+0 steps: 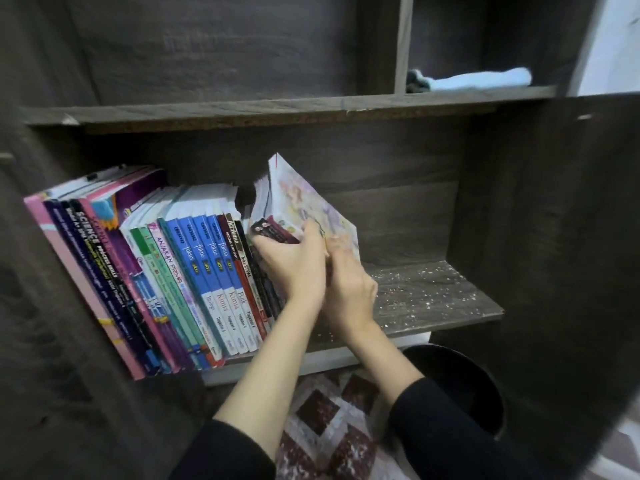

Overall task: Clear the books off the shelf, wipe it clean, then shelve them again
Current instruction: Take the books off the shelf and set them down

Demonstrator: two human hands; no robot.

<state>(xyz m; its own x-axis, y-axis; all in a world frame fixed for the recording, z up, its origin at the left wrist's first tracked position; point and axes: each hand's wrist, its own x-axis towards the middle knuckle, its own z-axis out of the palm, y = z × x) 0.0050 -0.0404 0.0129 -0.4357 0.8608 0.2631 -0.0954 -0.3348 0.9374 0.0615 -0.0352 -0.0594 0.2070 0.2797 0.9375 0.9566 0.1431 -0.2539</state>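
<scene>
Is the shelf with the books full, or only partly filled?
Partly filled: books occupy the left; the shelf is bare at right, speckled white.

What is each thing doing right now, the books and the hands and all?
Shelf, dusty, speckled white.
Books, standing in a row on the shelf.
Pastel book, tilted, between both hands.
Left hand, grips the dark books.
Right hand, on the pastel book's cover; grip blurred.
Cloth, lying on the upper shelf.
</scene>
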